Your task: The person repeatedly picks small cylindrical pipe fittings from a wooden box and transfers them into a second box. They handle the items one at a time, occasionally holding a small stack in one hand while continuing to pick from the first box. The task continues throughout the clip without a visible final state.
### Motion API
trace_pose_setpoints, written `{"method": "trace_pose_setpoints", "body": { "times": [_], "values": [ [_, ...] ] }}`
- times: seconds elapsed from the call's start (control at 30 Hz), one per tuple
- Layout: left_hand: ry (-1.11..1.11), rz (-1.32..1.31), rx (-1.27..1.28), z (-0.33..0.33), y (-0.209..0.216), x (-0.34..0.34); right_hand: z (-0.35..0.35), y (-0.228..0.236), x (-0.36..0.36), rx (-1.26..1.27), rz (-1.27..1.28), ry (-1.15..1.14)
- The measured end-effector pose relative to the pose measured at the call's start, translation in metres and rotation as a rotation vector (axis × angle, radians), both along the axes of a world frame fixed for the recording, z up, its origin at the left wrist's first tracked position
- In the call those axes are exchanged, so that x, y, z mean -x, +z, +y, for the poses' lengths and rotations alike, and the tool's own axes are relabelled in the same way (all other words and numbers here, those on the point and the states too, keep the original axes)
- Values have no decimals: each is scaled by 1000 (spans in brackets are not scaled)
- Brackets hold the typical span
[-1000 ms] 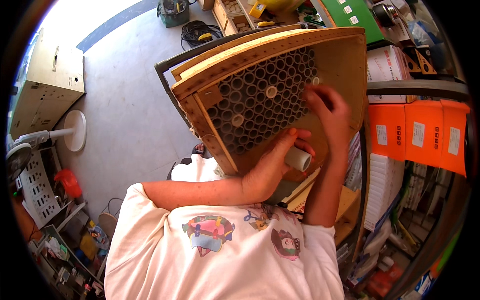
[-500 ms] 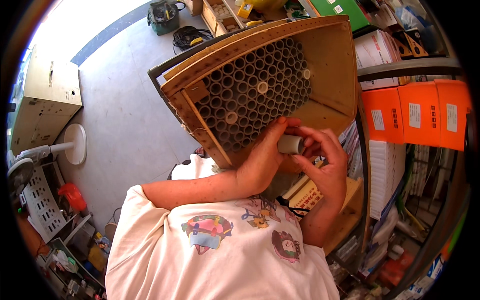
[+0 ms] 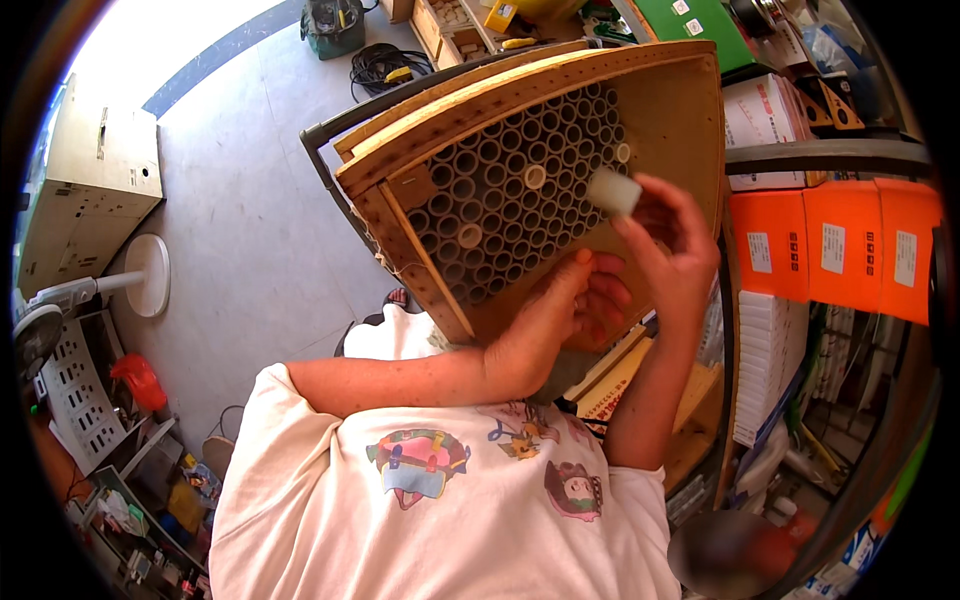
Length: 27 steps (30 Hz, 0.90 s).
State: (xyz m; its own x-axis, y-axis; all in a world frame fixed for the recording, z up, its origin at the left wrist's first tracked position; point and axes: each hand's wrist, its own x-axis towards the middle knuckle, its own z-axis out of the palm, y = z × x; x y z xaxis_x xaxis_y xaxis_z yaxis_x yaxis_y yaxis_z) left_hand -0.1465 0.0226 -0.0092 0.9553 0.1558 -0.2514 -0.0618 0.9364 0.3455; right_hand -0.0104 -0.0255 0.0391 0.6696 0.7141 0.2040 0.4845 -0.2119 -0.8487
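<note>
- Wooden crate (image 3: 680,120): one, tilted, its open face packed with a honeycomb of grey tubes (image 3: 510,200). There are far too many to count exactly, several dozen at least. It has hardly shifted over the last second.
- Filled tubes: three show pale ends in the grid, one near the middle (image 3: 535,177), one lower left (image 3: 470,237), one at the right edge (image 3: 623,153).
- Orange boxes (image 3: 830,250): three side by side on the shelf to the right of the crate, each with a white label.
- Left hand (image 3: 555,325): half a second ago it was up at the white roll with the other hand; now it has dropped below the crate's lower edge, fingers curled loosely. I cannot tell whether it holds anything.
- Right hand (image 3: 670,245): a second ago it lay flat on the crate's bare panel, then came down to the roll; now it is raised again, fingertips pinched on the roll.
- White roll (image 3: 614,191): one, short and cylindrical. It has passed from the left hand to the right and now sits in front of the right edge of the tubes, just below the filled one there. Judging by that, the roll looks about to go into an open tube.
</note>
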Motion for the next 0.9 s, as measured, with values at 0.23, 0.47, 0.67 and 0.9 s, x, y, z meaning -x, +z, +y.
{"method": "trace_pose_setpoints", "body": {
  "times": [0.23, 0.47, 0.67, 0.9],
  "values": [
    [-105, -53, -5, 5, 3, 0, 82, -65, -31, -56, 17, 70],
    [-129, -78, -63, 5, 8, 2, 119, -95, -27, -18, -69, 34],
    [-152, -77, -81, 6, 8, 3, 127, -107, -26, 12, -147, 32],
    [-136, -65, -96, 6, 8, 2, 141, -116, -27, 16, -433, 39]
  ]
}}
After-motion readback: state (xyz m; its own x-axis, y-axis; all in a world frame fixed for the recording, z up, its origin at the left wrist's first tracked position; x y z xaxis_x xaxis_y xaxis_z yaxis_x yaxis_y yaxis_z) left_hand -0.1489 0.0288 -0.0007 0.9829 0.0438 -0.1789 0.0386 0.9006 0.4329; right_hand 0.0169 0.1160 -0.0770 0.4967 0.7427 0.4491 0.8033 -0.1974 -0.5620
